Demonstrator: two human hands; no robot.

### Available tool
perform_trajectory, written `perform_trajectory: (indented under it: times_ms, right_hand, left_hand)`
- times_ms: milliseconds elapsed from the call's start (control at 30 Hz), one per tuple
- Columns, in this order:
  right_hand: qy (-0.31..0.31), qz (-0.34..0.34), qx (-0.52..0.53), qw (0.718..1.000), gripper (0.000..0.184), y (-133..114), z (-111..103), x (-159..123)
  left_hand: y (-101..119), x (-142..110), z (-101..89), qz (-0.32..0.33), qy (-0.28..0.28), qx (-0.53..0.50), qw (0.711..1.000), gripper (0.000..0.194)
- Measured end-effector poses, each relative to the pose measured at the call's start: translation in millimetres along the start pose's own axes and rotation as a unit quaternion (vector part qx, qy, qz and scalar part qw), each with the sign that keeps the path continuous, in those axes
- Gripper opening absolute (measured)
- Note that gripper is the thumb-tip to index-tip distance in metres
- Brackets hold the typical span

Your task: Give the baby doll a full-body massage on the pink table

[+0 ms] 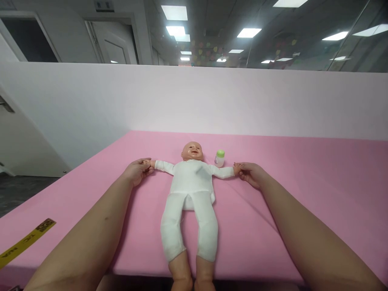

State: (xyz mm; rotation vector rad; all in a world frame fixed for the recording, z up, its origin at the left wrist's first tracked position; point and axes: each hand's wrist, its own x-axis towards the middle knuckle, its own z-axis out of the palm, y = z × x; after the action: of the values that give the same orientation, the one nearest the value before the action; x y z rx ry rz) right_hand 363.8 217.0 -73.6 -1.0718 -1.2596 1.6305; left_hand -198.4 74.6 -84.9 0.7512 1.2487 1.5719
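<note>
A baby doll (189,190) in a white suit lies on its back on the pink pad (318,186), head away from me, arms spread wide. My left hand (138,169) is closed around the doll's hand on the left side. My right hand (250,173) pinches the doll's other hand on the right side. A small bottle (220,158) with a green cap stands upright just beside the doll's head, close to my right hand.
A white partition wall (194,97) runs behind the pad. Yellow tape (26,241) lies along the pad's near left corner. Dark floor and a white door show at the left.
</note>
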Motion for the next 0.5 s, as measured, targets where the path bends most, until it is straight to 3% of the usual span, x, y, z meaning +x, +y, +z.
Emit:
perform_trajectory:
  times_ms: [233, 500]
  right_hand:
    - [-0.05, 0.002, -0.033, 0.998, 0.033, -3, 4, -7]
    - [0.02, -0.014, -0.024, 0.999, 0.032, 4, 10, 2]
  left_hand:
    - [1, 0, 9.5, -0.009, 0.042, 0.038, 0.998, 0.028]
    - [1, 0, 16.9, -0.006, 0.073, 0.051, 0.996, 0.02]
